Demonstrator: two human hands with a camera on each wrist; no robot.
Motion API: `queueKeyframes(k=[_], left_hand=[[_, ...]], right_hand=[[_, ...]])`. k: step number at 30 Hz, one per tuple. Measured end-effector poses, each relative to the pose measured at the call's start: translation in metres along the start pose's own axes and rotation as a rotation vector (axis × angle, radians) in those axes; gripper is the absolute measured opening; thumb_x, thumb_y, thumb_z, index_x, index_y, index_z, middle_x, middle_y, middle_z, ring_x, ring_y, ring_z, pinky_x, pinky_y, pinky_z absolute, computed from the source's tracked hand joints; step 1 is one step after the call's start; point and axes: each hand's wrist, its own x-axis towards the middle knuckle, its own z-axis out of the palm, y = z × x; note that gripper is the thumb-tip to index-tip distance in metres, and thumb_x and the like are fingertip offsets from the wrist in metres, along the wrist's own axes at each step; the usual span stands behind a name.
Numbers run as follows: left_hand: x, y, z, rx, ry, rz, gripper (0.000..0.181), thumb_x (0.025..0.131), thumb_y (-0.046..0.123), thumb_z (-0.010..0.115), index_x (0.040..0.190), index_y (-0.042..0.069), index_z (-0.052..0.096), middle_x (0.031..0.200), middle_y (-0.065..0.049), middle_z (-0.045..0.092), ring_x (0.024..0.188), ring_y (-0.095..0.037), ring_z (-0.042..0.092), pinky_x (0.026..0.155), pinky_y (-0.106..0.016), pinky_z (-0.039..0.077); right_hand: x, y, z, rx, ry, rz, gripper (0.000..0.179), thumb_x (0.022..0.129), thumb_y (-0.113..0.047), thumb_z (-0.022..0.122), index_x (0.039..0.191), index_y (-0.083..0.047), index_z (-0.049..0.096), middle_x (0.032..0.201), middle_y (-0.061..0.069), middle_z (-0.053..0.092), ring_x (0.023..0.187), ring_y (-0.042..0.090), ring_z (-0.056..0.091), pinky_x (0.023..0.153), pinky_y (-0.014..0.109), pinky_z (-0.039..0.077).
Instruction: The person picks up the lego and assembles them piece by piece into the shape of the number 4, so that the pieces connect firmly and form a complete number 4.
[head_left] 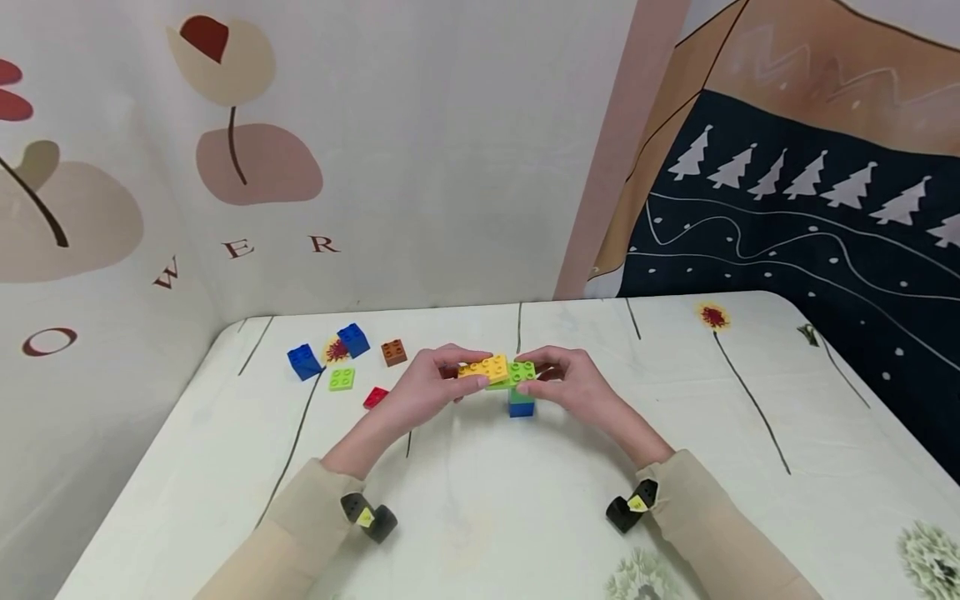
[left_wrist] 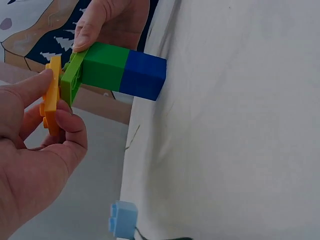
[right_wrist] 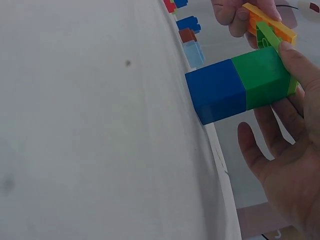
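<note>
A stack stands at the middle of the table, with a blue brick (head_left: 521, 410) at the bottom, a green brick (right_wrist: 262, 77) above it and a flat lime-green brick (left_wrist: 74, 77) on top. My right hand (head_left: 573, 385) holds this stack near the top, the thumb at the lime brick's edge. Between the thumb and fingers of my left hand (head_left: 429, 387) is a flat yellow brick (head_left: 483, 368) with studs, pinched and slightly tilted. In the left wrist view, the yellow brick is right at the lime brick's studded face. The lime brick juts out past the green one toward my left hand.
Left of my hands lie two blue bricks (head_left: 303, 362), a brown brick (head_left: 393, 352), a flat lime brick (head_left: 341, 379) and a red brick (head_left: 376, 397). A light blue brick (left_wrist: 125, 220) shows in the left wrist view. A printed cloth wall (head_left: 435, 167) rises behind the table.
</note>
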Motion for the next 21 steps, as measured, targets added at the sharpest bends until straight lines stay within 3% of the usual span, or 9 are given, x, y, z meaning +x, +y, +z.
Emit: queueKeyframes(k=[7,13,21], left_hand=[[0.000,0.006,-0.002,0.080,-0.002,0.079,0.037,0.093,0.019,0.078,0.130,0.014,0.073,0.119,-0.004,0.066,0.098,-0.024,0.055,0.075,-0.029,0.052],[0.000,0.010,-0.003,0.101,-0.005,0.095,0.037,0.093,0.017,0.078,0.129,0.012,0.073,0.119,-0.004,0.065,0.102,-0.024,0.057,0.082,-0.030,0.055],[0.002,0.012,-0.004,0.161,-0.036,0.104,0.037,0.094,0.018,0.077,0.130,0.010,0.072,0.120,-0.003,0.067,0.101,-0.023,0.057,0.080,-0.030,0.054]], right_hand=[[0.000,-0.002,-0.001,-0.003,0.005,0.006,0.039,0.091,-0.016,0.081,0.127,-0.006,0.071,0.115,0.007,0.069,0.102,0.026,0.060,0.090,0.035,0.054],[0.001,-0.004,0.001,-0.007,0.011,0.023,0.039,0.090,-0.017,0.082,0.127,-0.007,0.071,0.114,0.007,0.069,0.103,0.026,0.061,0.088,0.032,0.053],[-0.001,-0.004,0.000,-0.003,0.017,0.034,0.039,0.090,-0.018,0.082,0.126,-0.008,0.072,0.116,0.005,0.069,0.104,0.025,0.061,0.089,0.034,0.055]])
